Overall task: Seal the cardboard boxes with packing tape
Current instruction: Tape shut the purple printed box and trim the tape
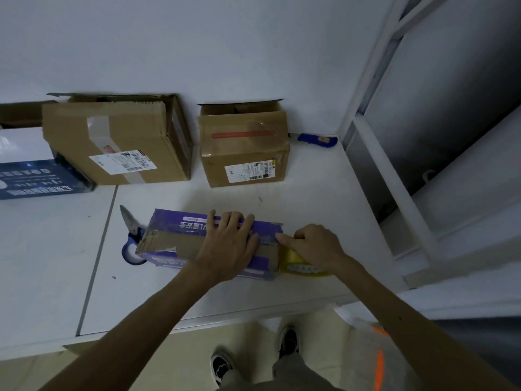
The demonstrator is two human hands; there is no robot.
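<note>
Blue-handled scissors (130,230) flat on desk (310,198), mid-left, just R of panel seam, blades toward back edge. Blue utility knife (317,139) at back-right corner, close to wall (225,38). White metal frame (401,193) alongside R edge. Below front edge: pair of dark shoes (222,366) on beige floor (248,337).

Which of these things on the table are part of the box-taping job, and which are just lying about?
Job: purple box, tape roll, scissors, big brown box, small brown box, both flaps up.
Lying about: blue knife, dark printed box at left.
</note>
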